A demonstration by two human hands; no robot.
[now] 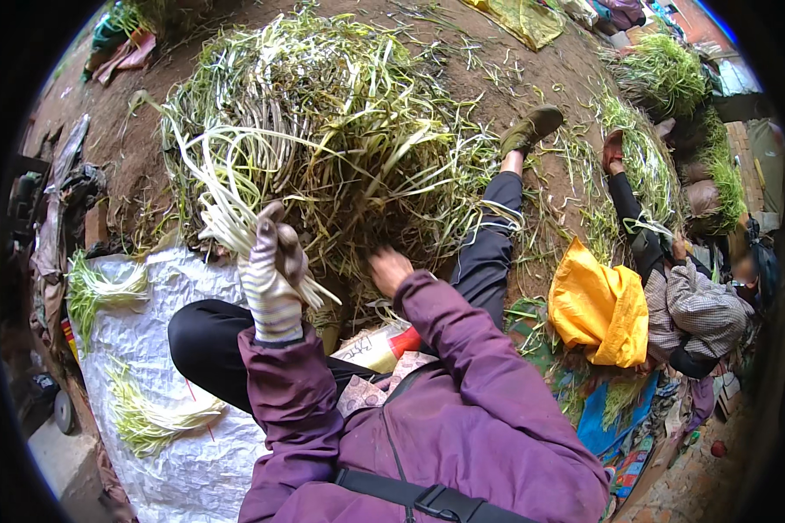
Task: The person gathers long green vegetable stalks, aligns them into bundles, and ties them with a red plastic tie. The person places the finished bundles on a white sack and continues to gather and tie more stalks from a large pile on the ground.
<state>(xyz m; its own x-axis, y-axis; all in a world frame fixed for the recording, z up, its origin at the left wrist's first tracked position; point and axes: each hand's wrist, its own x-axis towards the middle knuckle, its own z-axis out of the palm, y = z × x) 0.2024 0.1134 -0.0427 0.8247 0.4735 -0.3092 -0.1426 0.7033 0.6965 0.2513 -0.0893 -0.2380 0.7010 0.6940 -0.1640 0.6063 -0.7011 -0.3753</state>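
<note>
My left hand [269, 268], in a striped knit glove, grips a bunch of long pale stalks [229, 212], perhaps blanched garlic chives. Their tops bend over towards the heap, and the cut-looking white ends stick out below my palm. Before me lies a large heap of green and yellowish stalks [301, 124] mixed with dry, withered leaves. My bare right hand [391, 269] reaches into the near edge of that heap. Its fingertips are hidden among the dry leaves, so whether they hold anything does not show.
On the white plastic sheet [163, 353] at left lie two small bundles, an upper bundle [108, 287] and a lower bundle [163, 412]. My outstretched leg [490, 242] borders the heap. A yellow cloth [598, 307] lies near a seated co-worker [706, 314] at right. Green bundles [667, 75] stand beyond.
</note>
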